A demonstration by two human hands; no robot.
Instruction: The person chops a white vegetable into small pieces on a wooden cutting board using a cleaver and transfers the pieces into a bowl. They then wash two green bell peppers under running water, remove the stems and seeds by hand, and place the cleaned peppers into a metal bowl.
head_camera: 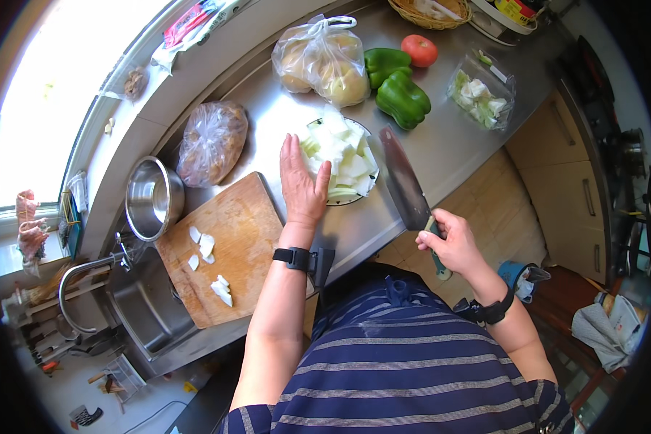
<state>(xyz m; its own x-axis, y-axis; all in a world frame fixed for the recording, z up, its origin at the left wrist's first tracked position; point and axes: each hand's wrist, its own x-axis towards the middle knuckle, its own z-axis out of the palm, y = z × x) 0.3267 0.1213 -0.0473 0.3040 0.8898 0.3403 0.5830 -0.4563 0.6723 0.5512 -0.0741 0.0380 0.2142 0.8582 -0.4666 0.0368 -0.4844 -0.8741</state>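
My right hand [449, 241] grips the green handle of a cleaver [406, 184], whose broad blade points away from me beside the plate. At the left rim of a plate [352, 203] rests my left hand [304, 184], its thumb spread from the fingers. Pale, thin vegetable slices [340, 154] are heaped on that plate and hide most of it. Whether my left palm touches the slices, I cannot tell. To the left lies a wooden cutting board [238, 233], partly over the sink, with several white pieces [206, 247] left on its surface.
Behind the plate stand a plastic bag of potatoes [325, 65], green bell peppers [403, 100] and a tomato [419, 50]. A clear container [483, 95] holds trimmings. Leftward are another filled bag [212, 142], a steel bowl [154, 198], a faucet [65, 293] and a sink [152, 304].
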